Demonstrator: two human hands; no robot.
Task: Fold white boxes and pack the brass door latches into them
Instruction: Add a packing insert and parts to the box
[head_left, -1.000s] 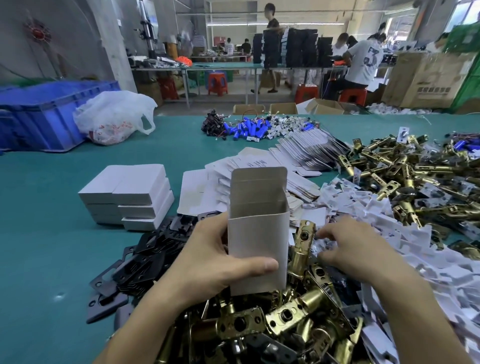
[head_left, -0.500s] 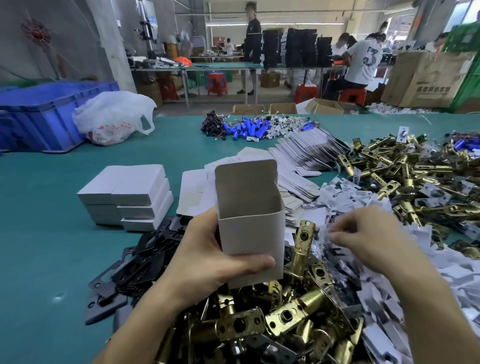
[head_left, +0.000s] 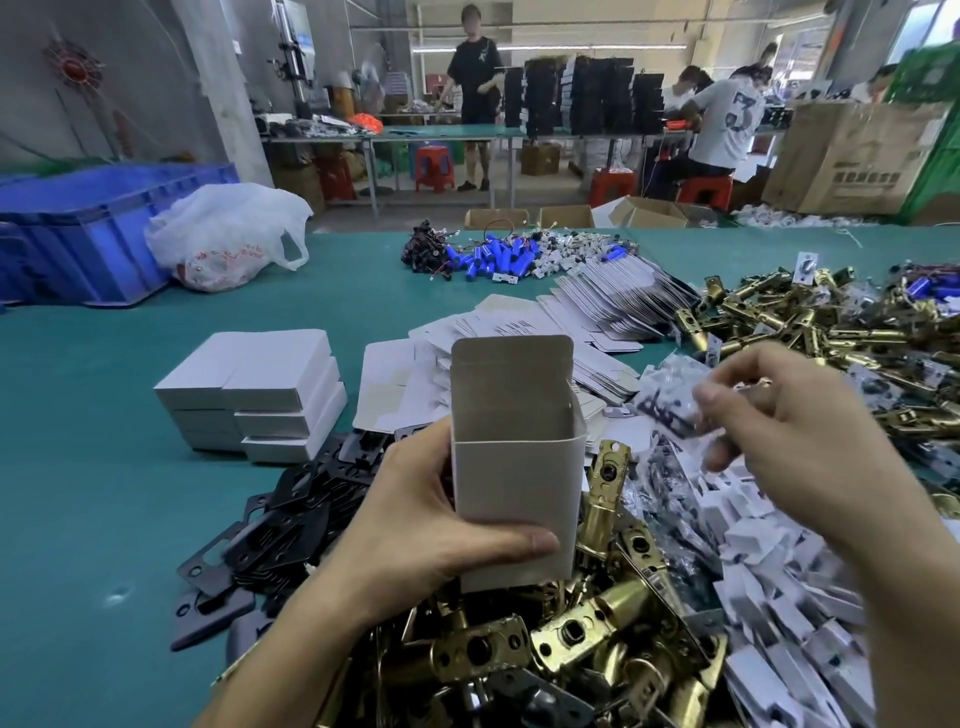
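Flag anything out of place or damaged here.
Nothing looks damaged. The white box in the left hand stands square, top flap open. Only oddity: a pale smear on the green table. The packet in the right hand is too blurred to judge.

Teal table top (head_left: 78, 467) throughout. The upright box (head_left: 514, 488) is white outside and dull grey-brown inside. Below it lie shiny brass-gold latches (head_left: 597, 639) and matt black plates (head_left: 291, 525). To the left are plain white closed boxes (head_left: 254, 395); to the right, white packets (head_left: 779, 571) and a blurred clear packet (head_left: 670, 410) with dark contents. Further off are a bright blue crate (head_left: 93, 228), a white bag (head_left: 223, 234) with red print, blue cylinders (head_left: 493, 260) and a red stool (head_left: 434, 166).
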